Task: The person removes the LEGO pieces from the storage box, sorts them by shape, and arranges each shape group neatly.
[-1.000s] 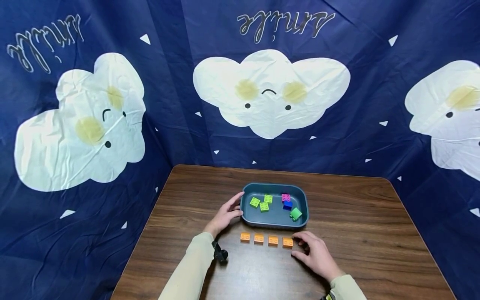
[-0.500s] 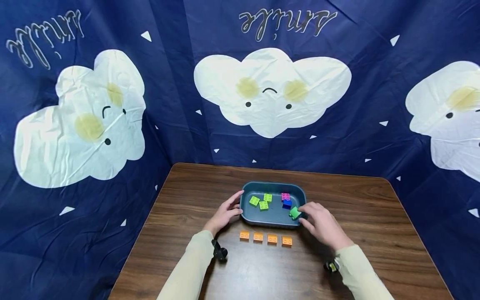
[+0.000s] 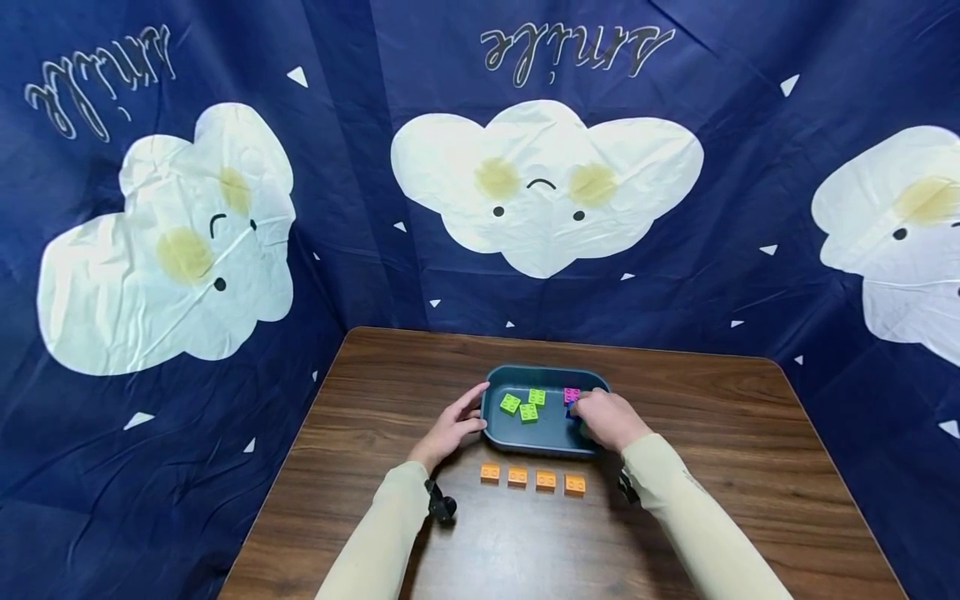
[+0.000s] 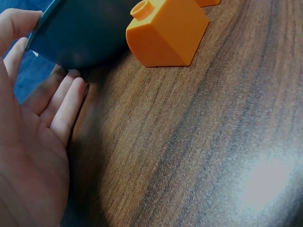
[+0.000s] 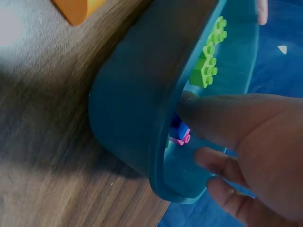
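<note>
A dark teal tray [image 3: 547, 451] holds several toy building bricks. My left hand [image 3: 450, 427] is at its left end, its relaxed fingers touching the rim and side in the left wrist view. My right hand [image 3: 609, 418] reaches over the right end into the tray. Its thumb and fingertips are down at a blue brick [image 5: 178, 126], which they partly cover; I cannot tell if they pinch it. A pink brick [image 3: 572, 394] lies just behind. The green brick [image 3: 584, 430] is mostly hidden under the hand. Lime-green bricks [image 3: 528, 413] sit in the tray's left half.
Several orange bricks [image 3: 517, 476] with sloped faces stand in a spaced row on the wooden table [image 3: 420, 350], in front of the tray. A dark blue cloth [image 3: 360, 275] printed with clouds hangs behind and beside the table.
My right hand has moved from beside the rightmost orange brick, up over the green brick, and into the tray at the blue brick. The left hand has stayed at the tray.
</note>
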The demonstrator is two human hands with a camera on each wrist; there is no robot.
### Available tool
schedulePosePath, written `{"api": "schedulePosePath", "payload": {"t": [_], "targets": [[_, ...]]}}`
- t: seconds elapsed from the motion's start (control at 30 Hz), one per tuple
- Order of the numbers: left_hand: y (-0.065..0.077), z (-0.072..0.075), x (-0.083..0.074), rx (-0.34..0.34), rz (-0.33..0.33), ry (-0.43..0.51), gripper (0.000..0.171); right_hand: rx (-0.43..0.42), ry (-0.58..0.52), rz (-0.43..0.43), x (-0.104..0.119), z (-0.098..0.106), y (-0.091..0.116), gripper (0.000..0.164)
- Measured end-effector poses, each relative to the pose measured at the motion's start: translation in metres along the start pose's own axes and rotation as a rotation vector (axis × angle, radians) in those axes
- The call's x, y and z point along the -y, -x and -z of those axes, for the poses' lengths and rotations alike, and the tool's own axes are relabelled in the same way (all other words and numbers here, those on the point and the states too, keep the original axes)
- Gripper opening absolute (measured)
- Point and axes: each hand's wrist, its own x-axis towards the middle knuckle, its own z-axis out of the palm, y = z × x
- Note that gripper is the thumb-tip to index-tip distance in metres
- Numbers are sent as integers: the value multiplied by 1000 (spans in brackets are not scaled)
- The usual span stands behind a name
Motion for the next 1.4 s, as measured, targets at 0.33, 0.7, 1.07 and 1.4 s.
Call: {"api": "schedulePosePath", "payload": {"t": [0.33, 0.7, 1.07, 1.4], "targets": [[2, 0, -2, -15, 13, 4, 71, 93, 94, -25, 3, -3, -11, 14], [4, -2, -5, -17, 19, -8, 71, 103, 126, -32, 7, -10, -11, 20], [3, -1, -5, -14, 8, -12, 71, 145, 61, -87, 7, -10, -13, 18], [4, -2, -6, -4, 5, 13, 70, 168, 109, -98, 8, -12, -13, 19]]}}
